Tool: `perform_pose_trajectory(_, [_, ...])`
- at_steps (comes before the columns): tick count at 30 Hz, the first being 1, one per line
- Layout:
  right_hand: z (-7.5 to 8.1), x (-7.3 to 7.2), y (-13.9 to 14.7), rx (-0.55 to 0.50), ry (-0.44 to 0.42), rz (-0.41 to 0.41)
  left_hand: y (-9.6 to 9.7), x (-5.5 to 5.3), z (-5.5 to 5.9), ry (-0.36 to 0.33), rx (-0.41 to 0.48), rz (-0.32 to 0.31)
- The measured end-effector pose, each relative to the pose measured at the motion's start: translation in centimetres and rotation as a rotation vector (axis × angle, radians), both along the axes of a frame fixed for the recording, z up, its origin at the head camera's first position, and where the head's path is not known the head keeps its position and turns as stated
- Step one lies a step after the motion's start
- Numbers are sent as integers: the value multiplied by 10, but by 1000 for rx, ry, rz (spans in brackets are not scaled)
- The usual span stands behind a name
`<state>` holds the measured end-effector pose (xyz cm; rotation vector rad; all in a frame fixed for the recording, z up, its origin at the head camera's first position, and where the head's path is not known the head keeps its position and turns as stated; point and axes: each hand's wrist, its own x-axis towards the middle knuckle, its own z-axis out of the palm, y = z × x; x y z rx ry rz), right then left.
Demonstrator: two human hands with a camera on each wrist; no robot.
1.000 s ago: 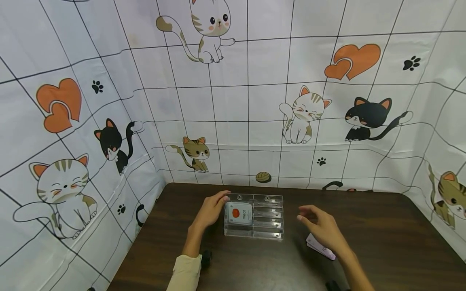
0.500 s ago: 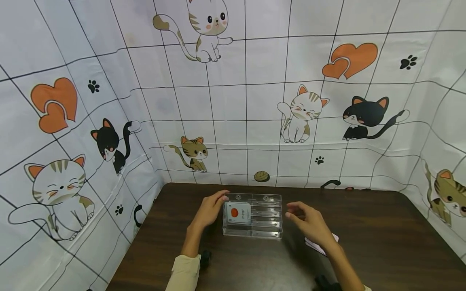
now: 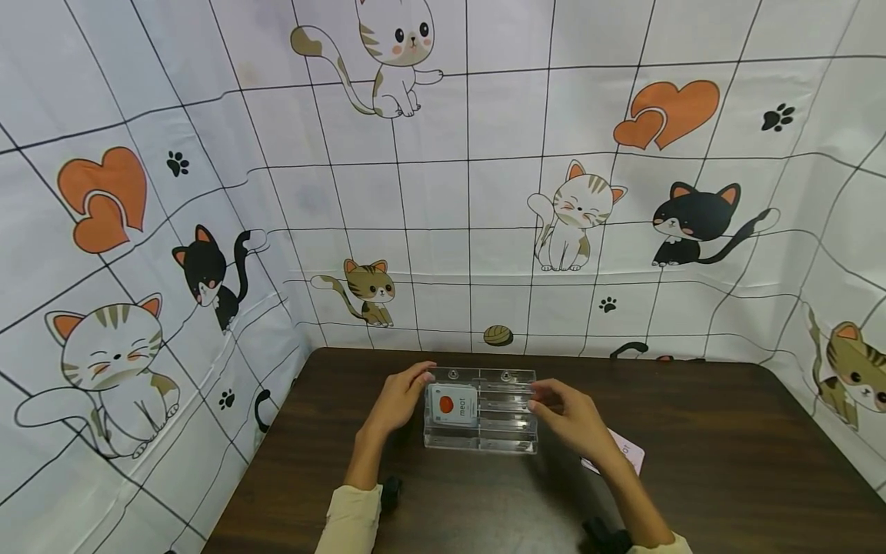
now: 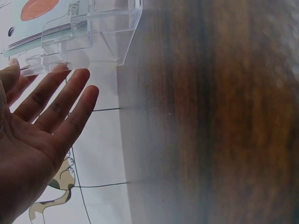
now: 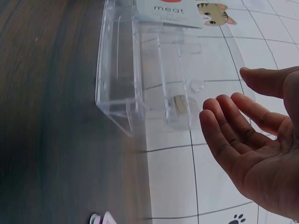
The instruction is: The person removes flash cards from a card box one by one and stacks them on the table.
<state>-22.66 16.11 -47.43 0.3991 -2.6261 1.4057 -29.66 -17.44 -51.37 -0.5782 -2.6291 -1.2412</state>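
Observation:
A clear plastic tiered card rack point(image 3: 507, 446) stands on the dark table. A pale card printed "meat" point(image 3: 454, 405) with a red picture sits in its left column; the left wrist view shows card edges point(image 4: 51, 38) stacked there. My left hand point(image 3: 397, 400) pinches the rack's upper left edge between thumb and index finger, the other fingers extended. My right hand point(image 3: 571, 415) is at the rack's right edge, thumb and fingers apart and loosely bent, holding nothing. Pink cards point(image 3: 628, 450) lie on the table, partly hidden by my right forearm.
The brown wooden table point(image 3: 734, 446) ends at a white cloth backdrop point(image 3: 512, 192) with cat prints behind and at both sides. Dark wrist-worn devices show by the left wrist point(image 3: 391, 492) and the right wrist point(image 3: 605, 531).
My right hand has moved left from above the pink cards to the rack's right edge, exposing more of the cards. My left hand has stayed at the rack's left edge.

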Motion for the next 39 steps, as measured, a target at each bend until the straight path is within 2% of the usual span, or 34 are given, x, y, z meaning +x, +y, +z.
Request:
perform_pose_trajectory(11, [-3, -9, -17, -15, 8, 41, 0, 0, 0, -41, 23, 10])
perform_pose_trajectory(19, [-5, -11, -27, -30, 13, 62, 3, -3, 0, 4, 7, -15])
perform_pose_trajectory(26, [-7, -15, -37, -52, 2, 101, 2, -3, 0, -5, -6, -22])
perform_pose_trajectory(39, [-7, -20, -62, -74, -27, 64, -2, -1, 0, -20, -12, -8])
